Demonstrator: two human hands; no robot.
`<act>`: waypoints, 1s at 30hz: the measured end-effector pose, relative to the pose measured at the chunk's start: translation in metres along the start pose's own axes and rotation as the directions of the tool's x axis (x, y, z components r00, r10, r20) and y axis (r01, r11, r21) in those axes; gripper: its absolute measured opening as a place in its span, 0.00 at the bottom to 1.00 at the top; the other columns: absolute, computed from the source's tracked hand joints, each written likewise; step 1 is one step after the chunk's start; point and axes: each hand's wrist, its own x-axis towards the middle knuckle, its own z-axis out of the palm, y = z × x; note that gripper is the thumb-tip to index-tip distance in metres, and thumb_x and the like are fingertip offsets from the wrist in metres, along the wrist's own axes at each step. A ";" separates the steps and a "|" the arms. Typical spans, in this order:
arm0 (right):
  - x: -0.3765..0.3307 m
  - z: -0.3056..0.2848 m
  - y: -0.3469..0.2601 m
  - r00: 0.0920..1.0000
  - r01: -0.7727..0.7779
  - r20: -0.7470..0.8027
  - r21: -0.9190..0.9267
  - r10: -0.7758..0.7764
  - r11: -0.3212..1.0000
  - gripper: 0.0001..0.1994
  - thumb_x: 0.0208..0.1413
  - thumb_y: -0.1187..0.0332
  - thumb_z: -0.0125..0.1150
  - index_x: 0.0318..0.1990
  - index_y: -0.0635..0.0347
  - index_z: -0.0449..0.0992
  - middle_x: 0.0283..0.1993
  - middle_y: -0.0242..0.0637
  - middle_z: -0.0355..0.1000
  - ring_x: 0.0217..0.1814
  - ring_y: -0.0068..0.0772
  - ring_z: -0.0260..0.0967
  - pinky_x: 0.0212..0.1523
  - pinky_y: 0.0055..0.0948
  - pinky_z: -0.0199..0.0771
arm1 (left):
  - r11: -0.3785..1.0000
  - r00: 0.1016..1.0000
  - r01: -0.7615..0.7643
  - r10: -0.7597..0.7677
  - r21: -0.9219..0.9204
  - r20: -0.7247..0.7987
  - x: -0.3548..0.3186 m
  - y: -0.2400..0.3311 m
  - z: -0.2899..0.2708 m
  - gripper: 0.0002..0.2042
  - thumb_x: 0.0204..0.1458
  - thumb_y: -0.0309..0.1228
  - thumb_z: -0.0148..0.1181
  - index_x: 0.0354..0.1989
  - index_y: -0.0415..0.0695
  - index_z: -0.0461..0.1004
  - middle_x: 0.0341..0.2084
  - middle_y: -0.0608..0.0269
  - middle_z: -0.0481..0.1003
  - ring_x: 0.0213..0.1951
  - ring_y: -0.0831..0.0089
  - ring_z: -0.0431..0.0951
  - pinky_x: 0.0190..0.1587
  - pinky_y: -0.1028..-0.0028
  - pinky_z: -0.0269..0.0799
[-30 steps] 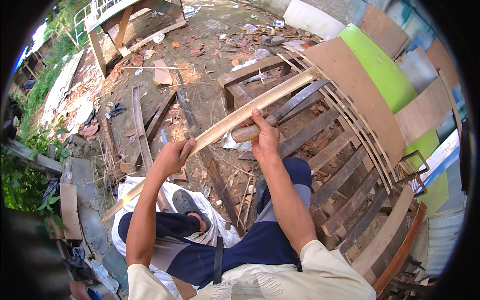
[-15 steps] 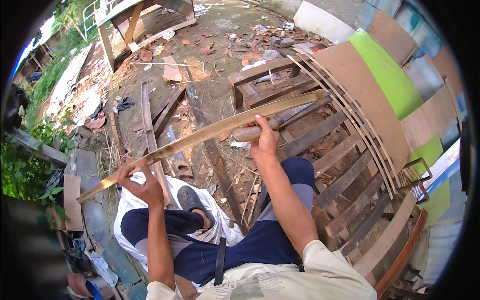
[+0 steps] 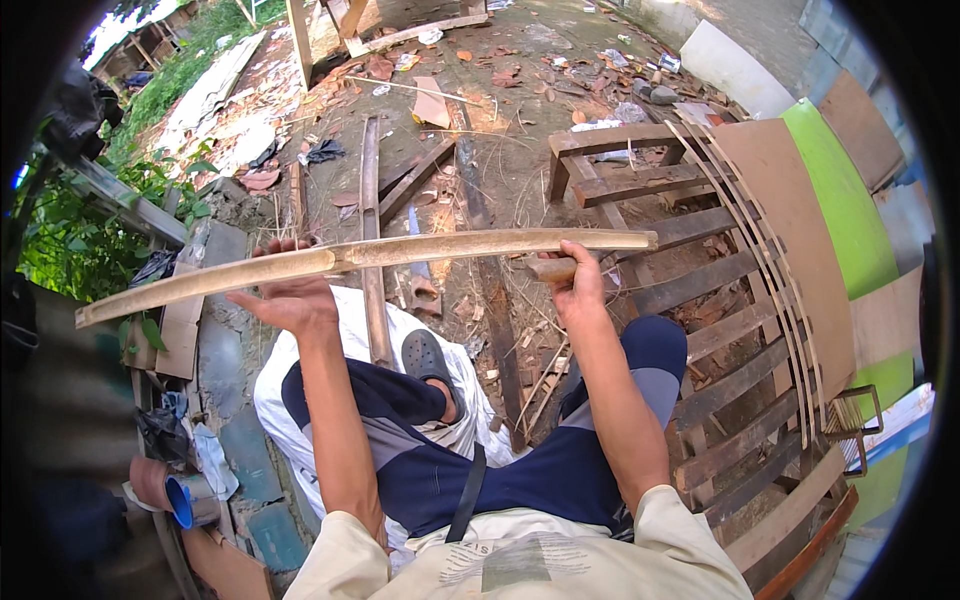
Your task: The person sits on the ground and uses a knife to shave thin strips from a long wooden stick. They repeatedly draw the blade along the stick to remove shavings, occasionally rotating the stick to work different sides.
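A long pale split bamboo strip (image 3: 400, 252) lies level across my lap, from the far left to above my right knee. My left hand (image 3: 288, 298) supports it from beneath near its left third, fingers curled up around it. My right hand (image 3: 575, 283) is closed on a short wooden handle (image 3: 550, 268), likely a knife's, pressed against the strip near its right end; any blade is hidden. I sit with legs in dark trousers, one foot in a grey clog (image 3: 428, 358) on a white sack (image 3: 300, 385).
A slatted wooden frame (image 3: 720, 330) with thin bamboo strips (image 3: 770, 270) laid over it stands at right, next to brown and green boards (image 3: 840, 200). Loose planks (image 3: 372, 220) and litter cover the dirt ahead. A blue cup (image 3: 182, 500) sits at lower left.
The bamboo strip has swung from pointing up to the right to lying level, sliding left. My left hand moved left and up along it; my right hand stayed on the handle.
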 end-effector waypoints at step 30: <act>-0.009 -0.081 0.051 0.987 -0.158 -0.128 -0.857 0.095 0.490 0.11 0.58 0.65 0.64 0.36 0.63 0.69 0.23 0.32 0.65 0.16 0.25 0.62 0.15 0.30 0.64 | 0.898 0.955 -0.267 0.198 0.350 0.221 -0.028 -0.022 0.021 0.22 0.68 0.44 0.35 0.20 0.50 0.49 0.12 0.72 0.45 0.14 0.81 0.42 0.17 0.75 0.38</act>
